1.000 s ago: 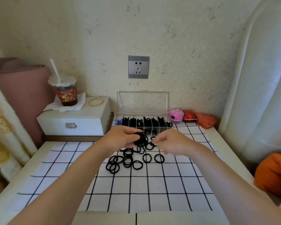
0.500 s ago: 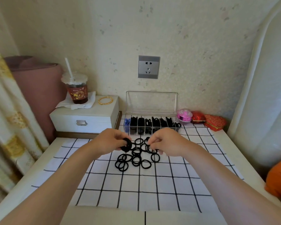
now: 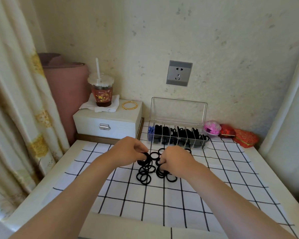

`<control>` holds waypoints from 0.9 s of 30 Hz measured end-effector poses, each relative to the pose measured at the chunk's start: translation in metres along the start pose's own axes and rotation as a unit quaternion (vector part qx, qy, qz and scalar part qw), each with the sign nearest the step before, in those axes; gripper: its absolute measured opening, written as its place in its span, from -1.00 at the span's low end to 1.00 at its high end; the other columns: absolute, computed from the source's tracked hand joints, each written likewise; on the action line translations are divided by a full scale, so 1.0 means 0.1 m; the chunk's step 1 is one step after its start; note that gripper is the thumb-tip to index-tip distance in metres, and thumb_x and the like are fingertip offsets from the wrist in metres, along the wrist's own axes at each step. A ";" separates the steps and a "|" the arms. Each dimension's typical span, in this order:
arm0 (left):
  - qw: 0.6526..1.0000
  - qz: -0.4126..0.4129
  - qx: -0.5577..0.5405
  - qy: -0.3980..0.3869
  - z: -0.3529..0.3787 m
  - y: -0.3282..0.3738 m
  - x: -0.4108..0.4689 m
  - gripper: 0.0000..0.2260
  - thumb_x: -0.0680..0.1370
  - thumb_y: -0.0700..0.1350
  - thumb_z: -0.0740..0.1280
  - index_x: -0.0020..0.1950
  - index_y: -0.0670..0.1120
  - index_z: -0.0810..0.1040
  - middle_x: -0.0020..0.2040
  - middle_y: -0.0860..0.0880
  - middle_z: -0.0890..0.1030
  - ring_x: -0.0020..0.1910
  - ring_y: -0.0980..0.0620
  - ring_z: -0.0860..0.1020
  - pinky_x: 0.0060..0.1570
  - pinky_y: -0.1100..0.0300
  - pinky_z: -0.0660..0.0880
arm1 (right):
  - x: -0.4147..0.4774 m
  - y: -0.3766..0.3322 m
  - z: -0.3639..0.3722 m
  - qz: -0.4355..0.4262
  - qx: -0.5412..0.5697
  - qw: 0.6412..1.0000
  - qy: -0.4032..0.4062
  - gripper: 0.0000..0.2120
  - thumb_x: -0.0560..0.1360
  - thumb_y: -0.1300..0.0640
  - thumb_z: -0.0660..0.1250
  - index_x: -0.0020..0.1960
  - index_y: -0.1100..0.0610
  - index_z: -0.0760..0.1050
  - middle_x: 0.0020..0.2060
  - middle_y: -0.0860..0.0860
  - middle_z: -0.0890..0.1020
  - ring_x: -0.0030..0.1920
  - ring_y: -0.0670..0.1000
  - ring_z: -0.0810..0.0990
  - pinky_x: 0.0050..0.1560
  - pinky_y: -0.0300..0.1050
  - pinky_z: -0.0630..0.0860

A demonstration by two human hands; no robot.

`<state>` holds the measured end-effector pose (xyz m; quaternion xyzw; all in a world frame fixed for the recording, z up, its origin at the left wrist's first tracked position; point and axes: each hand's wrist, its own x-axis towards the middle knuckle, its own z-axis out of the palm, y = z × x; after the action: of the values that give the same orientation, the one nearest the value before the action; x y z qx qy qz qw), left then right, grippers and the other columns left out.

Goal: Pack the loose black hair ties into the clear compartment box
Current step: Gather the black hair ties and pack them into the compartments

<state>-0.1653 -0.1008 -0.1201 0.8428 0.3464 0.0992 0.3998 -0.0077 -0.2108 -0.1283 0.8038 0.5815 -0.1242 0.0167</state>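
Left hand (image 3: 128,150) grips a bunch of black elastic hair ties (image 3: 144,159); right hand (image 3: 175,158) pinches into the loose pile (image 3: 145,177) on the checked cloth (image 3: 162,200). The clear plastic compartment box (image 3: 178,110) stands open just beyond, right of a white jewellery case (image 3: 110,121).

I work in a home, most likely a bedroom corner. Evidence: a patterned curtain (image 3: 16,100) at my left, speckled wallpaper (image 3: 231,49) with a domestic socket (image 3: 179,73), and a white bench (image 3: 41,190) covered by a checked cloth (image 3: 162,200). On the bench stand a jewellery case (image 3: 107,121) carrying a bangle (image 3: 129,105) and an iced drink (image 3: 101,94), three small trinket boxes (image 3: 245,137), and a clear box (image 3: 178,109) of hair ties (image 3: 164,131).
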 end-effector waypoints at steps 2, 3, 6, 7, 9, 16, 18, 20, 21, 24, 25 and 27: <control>1.000 0.003 -0.025 0.009 0.02 0.03 0.01 -0.87 0.46 -0.13 0.50 -0.05 0.09 0.68 -0.14 0.11 0.70 -0.17 0.18 0.64 0.01 0.20 0.61 | -0.01 -0.01 0.01 -0.003 -0.020 1.000 0.000 -0.79 0.50 0.14 0.35 -0.31 0.12 0.56 -0.35 0.01 0.47 -0.30 0.07 0.47 -0.29 -0.16 0.43; 0.999 0.002 -0.035 0.016 0.04 0.04 0.02 -0.89 0.46 -0.13 0.50 -0.07 0.07 0.69 -0.15 0.09 0.71 -0.16 0.15 0.66 0.00 0.18 0.63 | -0.02 -0.01 0.00 -0.014 -0.031 0.999 -0.002 -0.74 0.51 0.16 0.33 -0.36 0.10 0.47 -0.34 0.01 0.44 -0.29 0.07 0.46 -0.32 -0.16 0.40; 0.998 -0.017 -0.048 0.049 0.07 0.03 0.08 -0.89 0.45 -0.11 0.50 -0.05 0.00 0.67 -0.15 0.03 0.71 -0.17 0.08 0.69 -0.01 0.10 0.65 | -0.07 0.05 0.00 -0.047 -0.037 0.998 0.012 -0.77 0.52 0.16 0.30 -0.31 0.15 0.47 -0.12 0.09 0.52 -0.23 0.09 0.52 -0.22 -0.06 0.49; 0.997 -0.023 -0.048 0.063 0.08 0.02 0.10 -0.89 0.45 -0.11 0.50 -0.05 -0.01 0.67 -0.16 0.03 0.71 -0.18 0.08 0.69 -0.01 0.08 0.65 | -0.08 0.08 -0.01 -0.054 -0.021 0.998 0.021 -0.80 0.53 0.14 0.29 -0.23 0.19 0.53 -0.08 0.13 0.57 -0.22 0.10 0.55 -0.18 -0.02 0.55; 0.995 -0.030 -0.046 0.084 0.11 0.02 0.14 -0.91 0.45 -0.08 0.50 -0.07 0.00 0.67 -0.17 0.04 0.70 -0.18 0.09 0.68 -0.01 0.07 0.64 | -0.10 0.17 -0.06 -0.056 0.022 0.998 0.035 -0.82 0.56 0.12 0.29 -0.14 0.19 0.58 -0.12 0.14 0.63 -0.20 0.12 0.61 -0.12 0.04 0.60; 0.993 -0.039 -0.059 0.097 0.26 0.10 0.23 -0.91 0.45 -0.05 0.50 -0.11 0.02 0.63 -0.20 0.04 0.69 -0.20 0.07 0.68 -0.01 0.05 0.64 | -0.21 0.31 -0.18 -0.026 0.246 0.966 0.081 -0.84 0.61 0.17 0.29 -0.10 0.10 0.60 -0.37 0.05 0.64 -0.41 0.02 0.59 -0.25 -0.02 0.61; 0.993 -0.038 -0.045 0.105 0.31 0.15 0.24 -0.88 0.44 -0.04 0.50 -0.09 0.05 0.61 -0.22 0.06 0.68 -0.22 0.08 0.68 -0.05 0.09 0.63 | -0.23 0.30 -0.23 -0.016 0.378 0.923 0.070 -0.83 0.61 0.20 0.30 -0.11 0.08 0.62 -0.44 0.04 0.61 -0.49 -0.05 0.54 -0.38 -0.13 0.57; 0.991 -0.040 -0.071 0.101 0.35 0.20 0.26 -0.86 0.43 -0.08 0.52 -0.07 0.02 0.62 -0.21 0.01 0.69 -0.23 0.04 0.69 -0.08 0.09 0.64 | -0.27 0.27 -0.29 -0.012 0.516 0.855 0.049 -0.90 0.58 0.23 0.35 -0.03 0.17 0.65 -0.38 0.06 0.64 -0.48 -0.06 0.52 -0.41 -0.18 0.53; 0.989 -0.044 -0.114 0.085 0.37 0.23 0.27 -0.86 0.44 -0.13 0.52 -0.04 -0.03 0.64 -0.19 -0.05 0.70 -0.21 0.01 0.70 -0.09 0.09 0.66 | -0.28 0.26 -0.30 -0.010 0.557 0.829 0.038 -0.91 0.57 0.25 0.37 0.02 0.22 0.65 -0.34 0.08 0.65 -0.47 -0.05 0.51 -0.42 -0.18 0.52; 0.967 -0.058 -0.250 0.005 0.43 0.35 0.27 -0.85 0.48 -0.23 0.48 0.04 -0.14 0.68 -0.09 -0.14 0.71 -0.12 -0.02 0.71 -0.03 0.10 0.66 | -0.27 0.26 -0.25 0.014 0.563 0.825 0.051 -0.90 0.57 0.27 0.37 0.03 0.22 0.65 -0.31 0.14 0.66 -0.46 -0.03 0.55 -0.42 -0.16 0.54; 0.958 -0.055 -0.279 -0.021 0.45 0.38 0.28 -0.84 0.49 -0.22 0.47 0.07 -0.15 0.68 -0.06 -0.14 0.72 -0.08 -0.01 0.71 0.01 0.10 0.65 | -0.26 0.29 -0.22 0.030 0.545 0.835 0.073 -0.90 0.57 0.25 0.36 0.01 0.20 0.65 -0.32 0.16 0.66 -0.46 -0.01 0.57 -0.42 -0.14 0.55; 0.943 -0.049 -0.324 -0.062 0.48 0.42 0.27 -0.80 0.51 -0.18 0.46 0.12 -0.16 0.67 -0.03 -0.14 0.72 -0.02 -0.01 0.70 0.06 0.11 0.62 | -0.24 0.35 -0.20 0.055 0.509 0.851 0.117 -0.91 0.57 0.22 0.36 -0.02 0.15 0.65 -0.36 0.17 0.66 -0.48 0.01 0.58 -0.44 -0.13 0.56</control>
<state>-0.1035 -0.1302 -0.1237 0.6538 0.3110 0.1340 0.6767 0.0219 -0.2413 -0.1083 0.7391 0.3897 -0.3065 -0.4561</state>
